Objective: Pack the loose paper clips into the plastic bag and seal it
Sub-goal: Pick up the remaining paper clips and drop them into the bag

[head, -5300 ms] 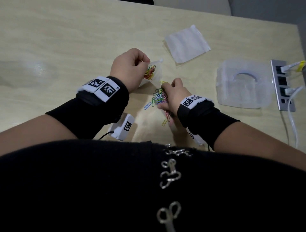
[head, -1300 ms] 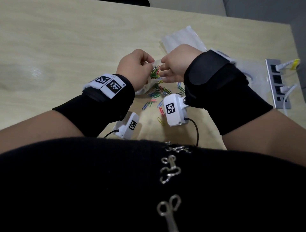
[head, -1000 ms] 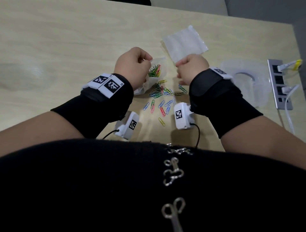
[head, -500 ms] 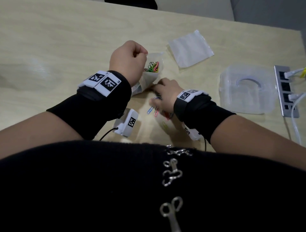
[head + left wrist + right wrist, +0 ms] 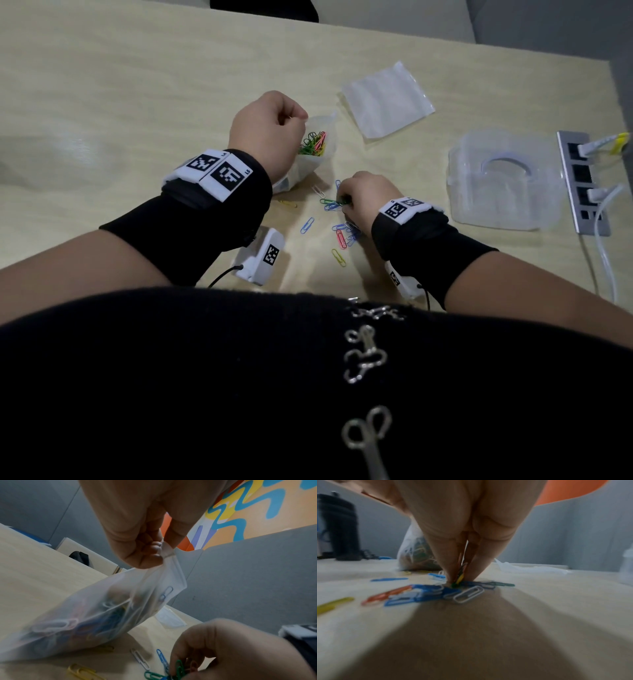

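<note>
My left hand (image 5: 270, 133) pinches the top rim of a clear plastic bag (image 5: 308, 161) and holds its mouth up off the table; the bag (image 5: 96, 612) holds several coloured paper clips. My right hand (image 5: 363, 202) is down on the table just right of the bag, fingertips (image 5: 453, 574) pinching a small bunch of clips (image 5: 461, 574). More loose clips (image 5: 340, 240) in blue, red, yellow and white lie scattered on the table between my wrists. Loose clips (image 5: 412, 595) also show near the fingers in the right wrist view.
A second, flat plastic bag (image 5: 387, 99) lies beyond the right hand. A clear plastic box (image 5: 507, 178) stands at the right, with a grey power strip (image 5: 582, 185) and white cables past it. The table's near edge meets my body.
My right hand went from the bag's mouth down to the table and closed on a bunch of clips. The left hand kept holding the bag up in place.
</note>
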Motion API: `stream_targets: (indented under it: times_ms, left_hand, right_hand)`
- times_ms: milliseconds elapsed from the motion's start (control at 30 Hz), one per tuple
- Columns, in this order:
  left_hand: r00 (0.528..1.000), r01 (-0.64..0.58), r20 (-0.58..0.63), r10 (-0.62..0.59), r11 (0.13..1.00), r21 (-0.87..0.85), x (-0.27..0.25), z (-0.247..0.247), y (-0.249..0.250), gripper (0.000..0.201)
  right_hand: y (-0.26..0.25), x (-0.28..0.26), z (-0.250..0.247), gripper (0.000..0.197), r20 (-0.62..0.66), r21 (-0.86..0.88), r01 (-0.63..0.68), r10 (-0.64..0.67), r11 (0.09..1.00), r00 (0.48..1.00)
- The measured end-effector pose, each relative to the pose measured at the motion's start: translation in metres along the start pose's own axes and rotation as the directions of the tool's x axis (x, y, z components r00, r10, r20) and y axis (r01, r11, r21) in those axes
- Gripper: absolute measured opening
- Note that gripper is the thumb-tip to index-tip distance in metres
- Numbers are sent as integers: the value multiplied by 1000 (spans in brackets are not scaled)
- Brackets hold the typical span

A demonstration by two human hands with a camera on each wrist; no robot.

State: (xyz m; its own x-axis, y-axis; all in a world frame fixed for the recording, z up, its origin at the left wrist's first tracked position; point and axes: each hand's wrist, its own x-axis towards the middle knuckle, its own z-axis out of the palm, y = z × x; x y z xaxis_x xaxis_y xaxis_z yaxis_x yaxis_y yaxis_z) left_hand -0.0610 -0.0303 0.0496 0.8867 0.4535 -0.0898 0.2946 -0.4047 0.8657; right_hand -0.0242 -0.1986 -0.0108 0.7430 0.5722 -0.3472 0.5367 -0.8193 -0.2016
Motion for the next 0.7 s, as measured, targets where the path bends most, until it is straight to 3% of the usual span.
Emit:
stream_targets:
  times_ms: [200, 267, 367, 467, 633, 700]
  left_hand:
    - [999, -19, 51, 18, 1000, 19, -2, 4, 0, 15]
    - [998, -27, 60, 25, 999, 32, -3, 6, 0, 14]
    - [997, -30, 74, 27, 999, 36, -4, 9, 0, 15]
    - [995, -38, 97, 33, 998, 44, -5, 11, 1, 15]
    - [991, -53, 127, 49, 998, 31, -10, 17, -1, 15]
    - [993, -36, 117, 33, 999, 18, -10, 17, -1, 14]
  right_hand:
    - [6, 2, -27, 13, -20, 276, -256, 272, 926, 962]
    - [9, 3, -38, 8, -38, 520, -290, 361, 803, 932]
    - [4, -1, -61, 10, -9, 815, -239, 424, 528, 906]
    - [-6, -4, -79, 14, 74, 905, -214, 357, 369, 931]
    - [-30, 11, -84, 18, 226, 870, -348, 346, 349, 911]
    - [-37, 15, -85, 26, 255, 891, -365, 368, 269, 894]
